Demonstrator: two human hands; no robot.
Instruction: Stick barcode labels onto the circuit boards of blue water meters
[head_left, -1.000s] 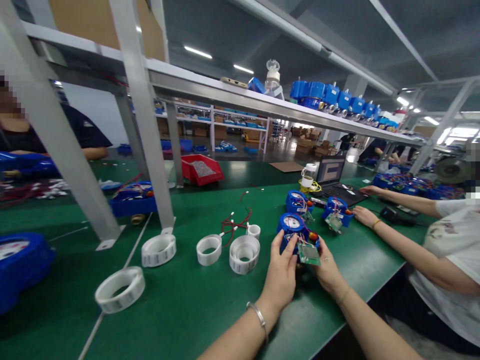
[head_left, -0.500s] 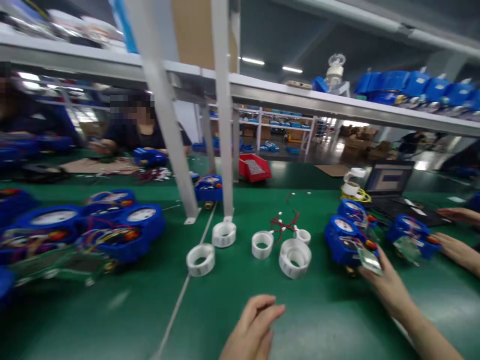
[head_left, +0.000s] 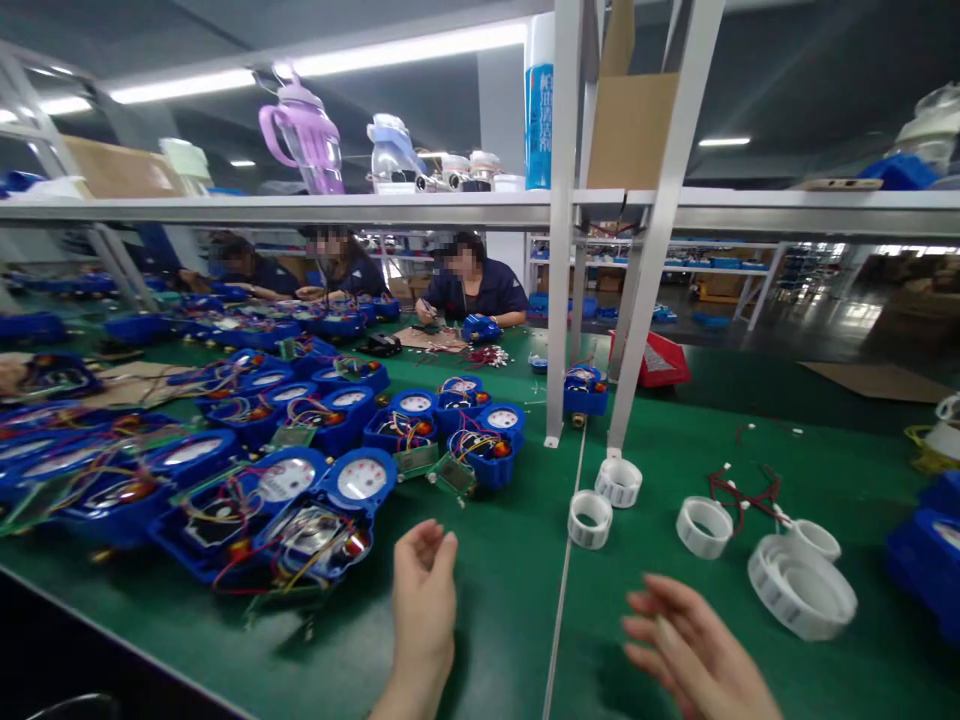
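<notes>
My left hand (head_left: pixel 426 595) is over the green table, just right of the blue water meters, with its fingers loosely curled, the thumb apart and nothing visible in it. Nearest to it is a blue meter (head_left: pixel 362 480) with a round white dial, coloured wires and a circuit board (head_left: pixel 289 605) hanging at its front. Two more meters (head_left: pixel 484 440) stand beyond the hand. My right hand (head_left: pixel 694 650) hovers at the lower right, slightly blurred, fingers apart and empty. White label rolls lie beyond it, among them a small one (head_left: pixel 589 520) and a large one (head_left: pixel 802 590).
Many blue meters crowd the left of the green table (head_left: pixel 510 600). Shelf posts (head_left: pixel 562 300) rise from its middle, with a red bin (head_left: pixel 660 362) behind. Red wires (head_left: pixel 742 490) lie at the right. Several people, including a co-worker (head_left: pixel 480 285), sit across the table.
My view has swung left, bringing the crowded meters closer to the centre. My right hand, earlier at a blue meter's circuit board, is now away from it and empty. The left hand is beside the meters.
</notes>
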